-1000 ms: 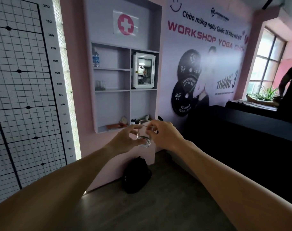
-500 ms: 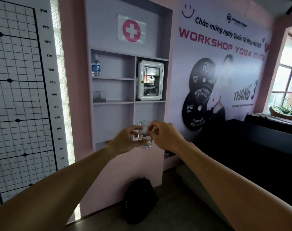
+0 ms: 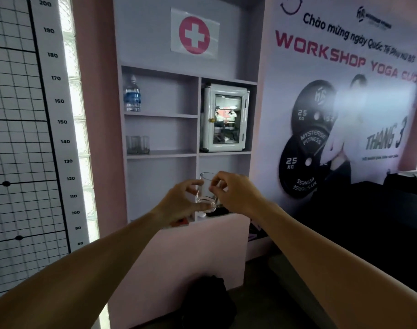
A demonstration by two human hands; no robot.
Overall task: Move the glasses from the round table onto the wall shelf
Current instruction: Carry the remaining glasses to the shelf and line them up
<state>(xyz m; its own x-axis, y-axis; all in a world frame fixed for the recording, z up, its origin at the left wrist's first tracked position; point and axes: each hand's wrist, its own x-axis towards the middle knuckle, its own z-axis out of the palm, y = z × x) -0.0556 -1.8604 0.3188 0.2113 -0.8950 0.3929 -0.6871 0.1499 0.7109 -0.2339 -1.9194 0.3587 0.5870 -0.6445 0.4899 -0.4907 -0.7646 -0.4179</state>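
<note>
A clear drinking glass [image 3: 207, 193] is held upright in the air between both hands, in front of the lower part of the wall shelf [image 3: 162, 155]. My left hand [image 3: 179, 204] grips its left side and base with curled fingers. My right hand [image 3: 233, 192] pinches its right rim. Two more clear glasses [image 3: 137, 144] stand side by side at the left end of the middle shelf. The round table is out of view.
A water bottle [image 3: 132, 95] stands on the upper shelf. A white first-aid cabinet [image 3: 224, 118] fills the right compartment. A black bag [image 3: 206, 302] lies on the floor below the shelf. A height chart [image 3: 24, 129] covers the left wall, a dark counter [image 3: 373, 210] runs right.
The shelf has come closer and larger in view. Both hands still hold the glass, now in front of the lowest compartments.
</note>
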